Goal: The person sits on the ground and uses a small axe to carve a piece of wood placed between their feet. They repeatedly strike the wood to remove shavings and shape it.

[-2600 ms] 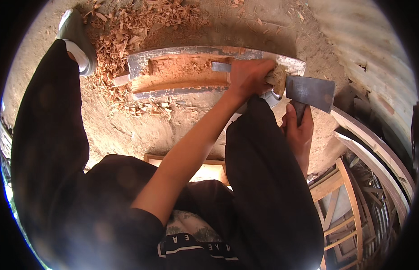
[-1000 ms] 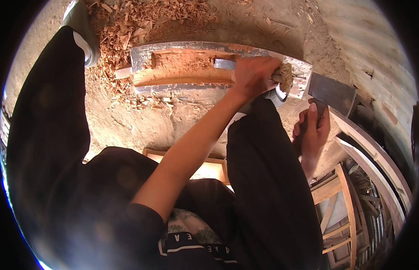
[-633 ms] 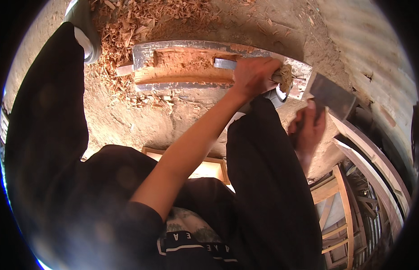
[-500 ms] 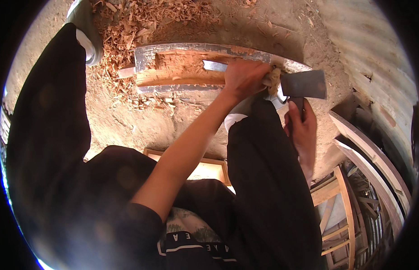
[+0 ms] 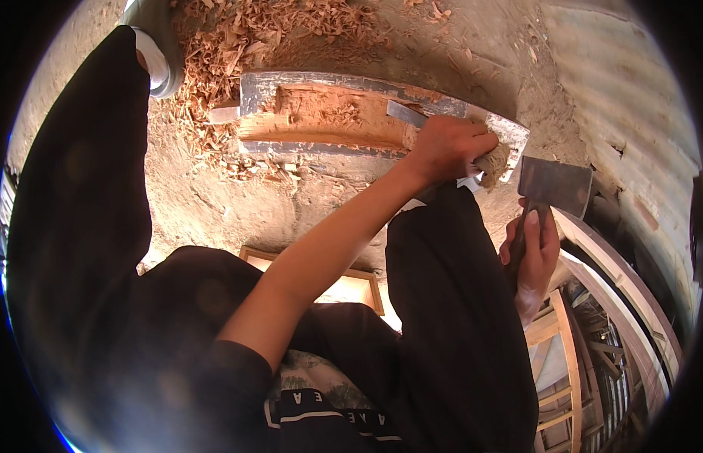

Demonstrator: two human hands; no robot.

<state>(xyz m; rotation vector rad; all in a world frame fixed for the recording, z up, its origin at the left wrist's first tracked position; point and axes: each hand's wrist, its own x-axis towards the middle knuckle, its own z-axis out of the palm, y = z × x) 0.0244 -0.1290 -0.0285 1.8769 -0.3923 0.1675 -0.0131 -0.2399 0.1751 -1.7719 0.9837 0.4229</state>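
Note:
My left hand (image 5: 451,149) is wrapped round a chisel (image 5: 406,113). Its flat metal blade points left into the hollow of a long, curved wooden piece (image 5: 329,79), and its frayed handle end sticks out at the right of the fist. The wood lies on the ground, with weathered grey edges and a reddish, freshly cut recess. To the right, my right hand (image 5: 534,253) grips the handle of a hatchet (image 5: 555,186) with a dark, broad metal head. The hatchet head is apart from the chisel's end.
Wood shavings (image 5: 291,34) lie thickly behind and left of the wooden piece. A flat strip (image 5: 225,115) shows at its left end. My knee (image 5: 457,219) is close below my left hand. Corrugated sheeting (image 5: 631,98), curved boards (image 5: 619,264) and a wooden frame (image 5: 570,362) line the right side.
The hatchet has moved right and toward me, away from the chisel's handle end. My left hand and the chisel appear farther right, as does the wooden piece, slightly, with the view.

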